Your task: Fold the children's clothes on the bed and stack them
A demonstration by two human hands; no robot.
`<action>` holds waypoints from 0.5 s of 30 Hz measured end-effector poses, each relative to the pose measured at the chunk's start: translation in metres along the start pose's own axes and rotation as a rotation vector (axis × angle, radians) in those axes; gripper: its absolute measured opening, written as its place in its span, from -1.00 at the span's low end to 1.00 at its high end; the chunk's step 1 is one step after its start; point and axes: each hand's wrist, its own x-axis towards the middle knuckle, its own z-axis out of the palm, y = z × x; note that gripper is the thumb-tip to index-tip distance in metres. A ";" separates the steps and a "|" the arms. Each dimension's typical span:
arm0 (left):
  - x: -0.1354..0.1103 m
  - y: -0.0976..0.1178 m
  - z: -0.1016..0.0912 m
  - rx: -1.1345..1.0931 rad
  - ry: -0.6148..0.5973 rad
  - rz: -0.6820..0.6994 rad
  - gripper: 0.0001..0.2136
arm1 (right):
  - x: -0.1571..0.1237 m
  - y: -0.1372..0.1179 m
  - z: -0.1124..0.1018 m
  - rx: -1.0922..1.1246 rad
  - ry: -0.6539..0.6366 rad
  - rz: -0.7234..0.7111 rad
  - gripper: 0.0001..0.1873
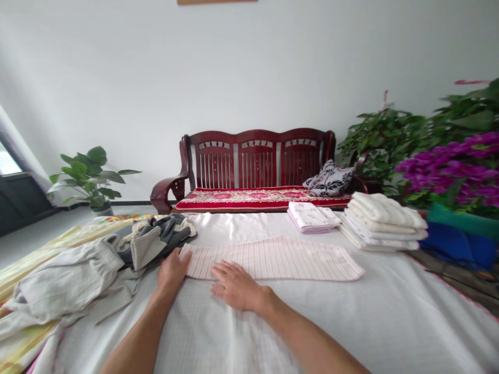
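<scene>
A pair of pale pink-and-white striped pants point(273, 259), folded lengthwise into a long strip, lies flat on the white cloth. My left hand point(172, 271) is at its left end, with the thumb over the edge and the fingers closed round it, partly hidden. My right hand point(236, 285) rests palm down on the near edge of the strip, left of its middle, with fingers stretched out. The strip's wider part bulges toward the back, and its right end reaches toward the folded stack.
White cloth point(370, 322) covers the surface. Rumpled grey clothes point(74, 270) and dark clothes point(166, 234) lie left. Folded clothes point(312, 215) and a white stack point(384, 223) sit back right. Beyond are a wooden bench point(257, 156), plants point(91, 179) and purple flowers point(456, 166).
</scene>
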 end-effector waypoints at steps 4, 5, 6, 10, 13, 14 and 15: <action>0.002 0.002 -0.003 -0.071 0.018 0.008 -0.65 | -0.026 0.032 -0.010 -0.137 0.145 0.149 -0.40; 0.002 0.003 -0.004 -0.108 0.026 0.006 -0.66 | -0.033 0.041 -0.010 -0.170 0.159 0.192 -0.42; 0.002 0.004 -0.005 -0.159 0.029 0.004 -0.67 | -0.038 0.049 -0.009 -0.192 0.170 0.220 -0.43; -0.003 0.018 -0.007 -0.442 -0.007 0.019 -0.69 | -0.047 0.064 -0.004 -0.146 0.282 0.224 -0.52; -0.013 0.037 -0.007 -0.626 -0.038 0.073 -0.70 | -0.044 0.064 -0.007 -0.013 0.429 0.289 -0.57; -0.016 0.044 -0.006 -0.678 -0.045 0.082 -0.71 | -0.043 0.064 -0.008 0.028 0.471 0.329 -0.58; -0.019 0.052 -0.005 -0.722 -0.052 0.087 -0.72 | -0.042 0.065 -0.009 0.064 0.504 0.367 -0.57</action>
